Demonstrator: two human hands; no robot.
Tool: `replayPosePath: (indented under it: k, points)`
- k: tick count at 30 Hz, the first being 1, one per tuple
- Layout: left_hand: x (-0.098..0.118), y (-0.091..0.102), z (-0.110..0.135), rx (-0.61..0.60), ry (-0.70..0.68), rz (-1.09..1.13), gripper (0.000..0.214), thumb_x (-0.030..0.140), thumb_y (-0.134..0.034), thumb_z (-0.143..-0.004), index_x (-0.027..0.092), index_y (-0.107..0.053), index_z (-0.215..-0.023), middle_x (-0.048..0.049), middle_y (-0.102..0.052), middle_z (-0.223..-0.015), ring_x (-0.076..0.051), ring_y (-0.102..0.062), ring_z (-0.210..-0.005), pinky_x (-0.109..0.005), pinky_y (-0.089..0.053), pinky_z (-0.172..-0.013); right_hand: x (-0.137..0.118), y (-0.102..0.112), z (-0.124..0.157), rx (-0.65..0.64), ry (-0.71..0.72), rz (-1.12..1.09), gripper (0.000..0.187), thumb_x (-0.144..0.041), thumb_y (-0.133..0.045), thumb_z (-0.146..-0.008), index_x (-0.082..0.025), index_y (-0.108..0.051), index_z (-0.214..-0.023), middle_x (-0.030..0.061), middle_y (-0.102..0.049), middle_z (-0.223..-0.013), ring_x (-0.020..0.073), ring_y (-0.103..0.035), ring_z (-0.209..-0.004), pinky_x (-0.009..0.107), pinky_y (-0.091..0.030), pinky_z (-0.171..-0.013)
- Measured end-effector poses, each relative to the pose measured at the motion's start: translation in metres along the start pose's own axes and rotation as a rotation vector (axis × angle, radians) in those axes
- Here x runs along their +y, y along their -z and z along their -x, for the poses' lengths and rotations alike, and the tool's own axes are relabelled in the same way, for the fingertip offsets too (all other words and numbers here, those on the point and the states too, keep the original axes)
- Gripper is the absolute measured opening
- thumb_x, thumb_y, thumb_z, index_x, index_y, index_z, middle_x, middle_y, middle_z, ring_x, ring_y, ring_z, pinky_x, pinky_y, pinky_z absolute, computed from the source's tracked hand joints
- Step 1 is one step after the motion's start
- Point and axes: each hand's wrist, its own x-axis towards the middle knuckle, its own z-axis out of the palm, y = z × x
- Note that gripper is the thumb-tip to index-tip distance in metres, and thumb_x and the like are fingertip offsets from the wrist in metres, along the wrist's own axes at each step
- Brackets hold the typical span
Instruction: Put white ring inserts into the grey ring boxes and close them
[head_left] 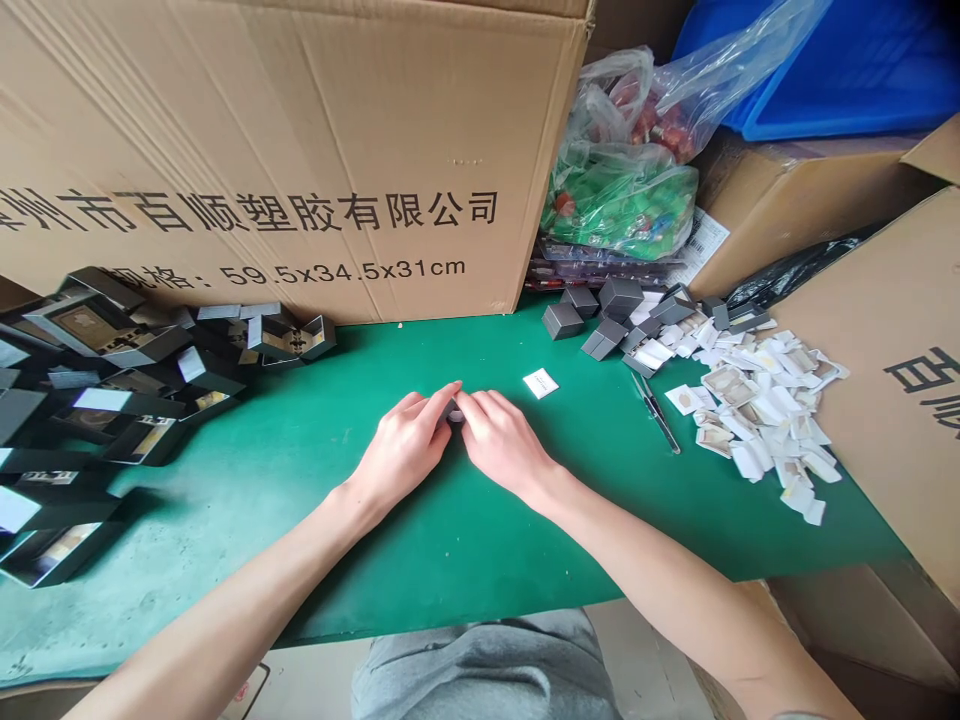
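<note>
Background: cardboard carton [285, 150]
Hands: your left hand [401, 450] and right hand [502, 442] together, clamped on a small grey piece [452, 411]

A large printed cardboard carton [285, 130] stands along the far edge of a green mat [465, 540], with open black boxes [90, 330] heaped at left. At right lie gray boxes [600, 320] and scattered white paper slips [765, 420] (tweezers [656, 412] just beside them), below plastic bags of colored items [622, 190] and a blue crate [847, 70].
</note>
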Motion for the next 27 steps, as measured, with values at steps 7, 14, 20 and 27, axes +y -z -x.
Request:
replayPosePath:
  k: [7,14,20,27]
  points:
    - [-0.0036,0.0027,0.0009,-0.003,-0.068,0.001,0.047,0.019,-0.040,-0.097,0.015,-0.051,-0.142,-0.0088,-0.075,-0.094,-0.021,-0.066,-0.079,-0.031,-0.054,-0.072,0.0008,0.0002,-0.0021,-0.015,0.033,0.044,0.037,-0.009,-0.036,-0.099,-0.005,-0.060,-0.127,0.0140,-0.070,-0.094,0.0227,-0.066,-0.088,0.037,-0.058,-0.078]
    - [-0.0047,0.0009,0.0015,0.003,-0.065,-0.014,0.047,0.017,-0.043,-0.096,0.016,-0.051,-0.143,-0.0072,-0.073,-0.088,-0.021,-0.065,-0.078,-0.030,-0.052,-0.071,0.0016,-0.0007,-0.0007,0.012,0.019,0.050,0.036,-0.010,-0.039,-0.099,-0.004,-0.061,-0.127,0.0130,-0.072,-0.095,0.0216,-0.068,-0.087,0.034,-0.057,-0.074]
    - [-0.0032,0.0037,0.0001,-0.001,-0.114,0.033,0.048,0.018,-0.037,-0.099,0.015,-0.046,-0.146,-0.0090,-0.074,-0.095,-0.022,-0.063,-0.079,-0.032,-0.053,-0.074,0.0012,-0.0008,0.0002,0.032,0.044,0.074,0.036,-0.012,-0.036,-0.101,-0.004,-0.060,-0.127,0.0157,-0.072,-0.110,0.0213,-0.068,-0.092,0.033,-0.058,-0.078]
    - [-0.0009,0.0032,0.0008,0.012,-0.122,-0.013,0.047,0.015,-0.036,-0.099,0.013,-0.047,-0.145,-0.0077,-0.074,-0.088,-0.022,-0.061,-0.075,-0.031,-0.050,-0.069,0.0021,-0.0011,-0.0001,0.015,0.023,0.090,0.037,-0.012,-0.036,-0.102,-0.005,-0.059,-0.130,0.0145,-0.073,-0.103,0.0208,-0.068,-0.088,0.034,-0.057,-0.074]
